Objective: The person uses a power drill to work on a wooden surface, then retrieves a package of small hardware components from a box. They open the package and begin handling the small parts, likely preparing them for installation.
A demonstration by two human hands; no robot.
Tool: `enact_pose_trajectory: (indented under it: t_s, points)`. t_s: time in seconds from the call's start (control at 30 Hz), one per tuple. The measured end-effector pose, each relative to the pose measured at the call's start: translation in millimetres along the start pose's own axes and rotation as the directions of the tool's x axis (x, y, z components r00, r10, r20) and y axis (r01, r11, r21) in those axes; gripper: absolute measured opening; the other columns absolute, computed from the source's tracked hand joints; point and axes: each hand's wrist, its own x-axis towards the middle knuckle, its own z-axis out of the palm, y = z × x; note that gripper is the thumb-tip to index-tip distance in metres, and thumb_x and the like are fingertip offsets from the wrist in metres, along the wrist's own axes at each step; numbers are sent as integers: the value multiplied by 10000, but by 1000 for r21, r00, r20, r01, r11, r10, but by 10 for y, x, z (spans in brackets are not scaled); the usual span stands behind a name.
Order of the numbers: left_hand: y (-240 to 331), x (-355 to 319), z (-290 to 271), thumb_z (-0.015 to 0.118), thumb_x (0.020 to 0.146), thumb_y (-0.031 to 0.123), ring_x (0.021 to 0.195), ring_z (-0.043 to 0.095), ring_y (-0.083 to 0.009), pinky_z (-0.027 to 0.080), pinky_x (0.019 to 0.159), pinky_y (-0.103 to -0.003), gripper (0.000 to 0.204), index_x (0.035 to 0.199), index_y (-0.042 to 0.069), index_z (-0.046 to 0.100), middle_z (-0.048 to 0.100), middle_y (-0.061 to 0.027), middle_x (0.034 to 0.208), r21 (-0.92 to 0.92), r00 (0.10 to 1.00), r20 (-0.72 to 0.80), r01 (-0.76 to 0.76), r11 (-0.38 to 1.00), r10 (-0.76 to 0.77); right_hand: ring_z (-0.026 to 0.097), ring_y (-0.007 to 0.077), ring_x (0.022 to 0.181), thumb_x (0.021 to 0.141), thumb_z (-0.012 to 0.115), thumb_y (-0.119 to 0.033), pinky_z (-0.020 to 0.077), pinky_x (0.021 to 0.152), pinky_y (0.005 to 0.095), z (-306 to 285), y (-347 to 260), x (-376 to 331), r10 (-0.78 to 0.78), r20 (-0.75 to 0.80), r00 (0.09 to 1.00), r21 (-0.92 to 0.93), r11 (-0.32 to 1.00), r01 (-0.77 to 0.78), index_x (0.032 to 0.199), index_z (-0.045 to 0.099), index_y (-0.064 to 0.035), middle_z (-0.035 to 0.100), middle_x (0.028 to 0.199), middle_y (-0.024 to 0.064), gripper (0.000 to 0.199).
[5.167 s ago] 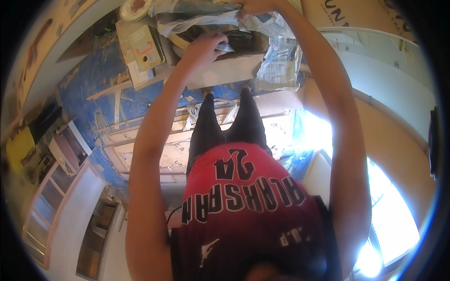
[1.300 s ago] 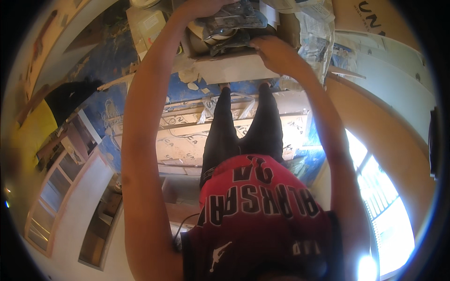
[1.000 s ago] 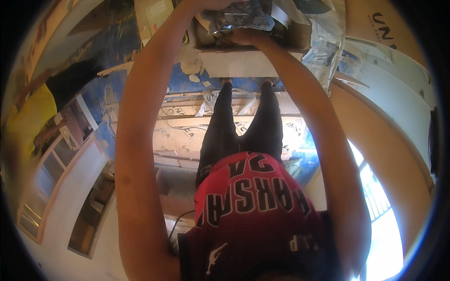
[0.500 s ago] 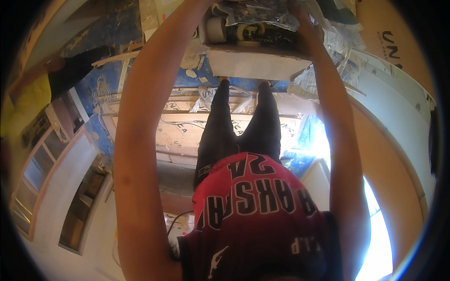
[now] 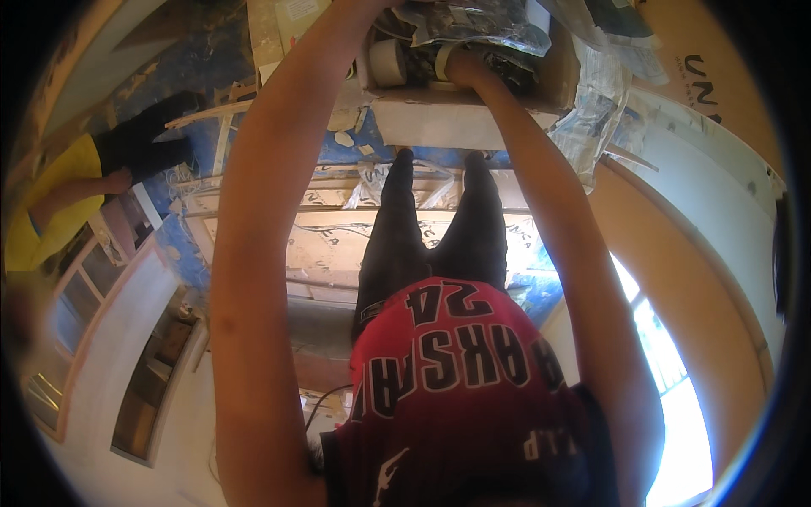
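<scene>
A cardboard box (image 5: pixel 456 122) stands in front of me at the top of the view, its upper side uncovered. Inside it my right hand (image 5: pixel 470 68) is closed on a pale roll of tape (image 5: pixel 442 63), with the fingertips partly hidden by the ring. Left of that roll lies a wider whitish roll (image 5: pixel 388 63). A clear plastic bag (image 5: pixel 481 25) with dark contents is at the box's far side. My left hand (image 5: pixel 384 3) is beside the bag, mostly cut off by the upper edge, so its fingers do not show.
Crumpled clear plastic wrap (image 5: pixel 591 110) hangs at the box's right. Cardboard sheets (image 5: pixel 329 245) and wooden strips lie on the blue floor covering around my legs. To the left, a person in a yellow shirt (image 5: pixel 72 182) is near a framed wooden unit (image 5: pixel 76 287).
My right hand has come down from the bag into the box and onto the tape roll. The plastic bag has shifted slightly to the right. The person in yellow has moved farther into view.
</scene>
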Motion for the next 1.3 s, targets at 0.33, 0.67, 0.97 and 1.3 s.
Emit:
enact_pose_trajectory:
  t_s: [0.33,0.67,0.97,1.3]
  points:
    - [8,6,-135,513,987,556,1209,600,-374,433,1051,-417,617,1322,48,615,635,-228,1307,-2,1000,-21,3,1000,-3,718,299,944,848,649,-223,547,820,426,313,337,219,236,84,968,697,681,-226,1052,719,14,735,987,206,321]
    - [-106,79,6,508,989,551,1222,595,-371,429,1068,-411,608,1322,54,617,635,-216,1314,-17,997,-44,-62,998,61,704,282,979,921,623,-30,596,858,436,-305,847,-556,60,24,998,985,-173,-14,1157,667,-14,703,1138,141,240]
    - [38,37,-158,506,991,556,1144,633,-342,460,1003,-403,585,1254,60,670,670,-206,1254,-63,995,55,83,995,-80,675,318,990,792,683,-169,518,865,418,-476,-371,-806,-227,-393,891,-38,972,231,959,743,-50,719,1058,136,214]
    - [-77,71,-40,516,990,540,1177,622,-321,446,1034,-404,569,1321,92,636,665,-181,1288,-100,998,43,42,994,-38,520,220,1221,824,660,-158,409,1010,368,-393,-211,-367,-625,-190,757,-624,672,398,901,775,-120,649,1207,21,143]
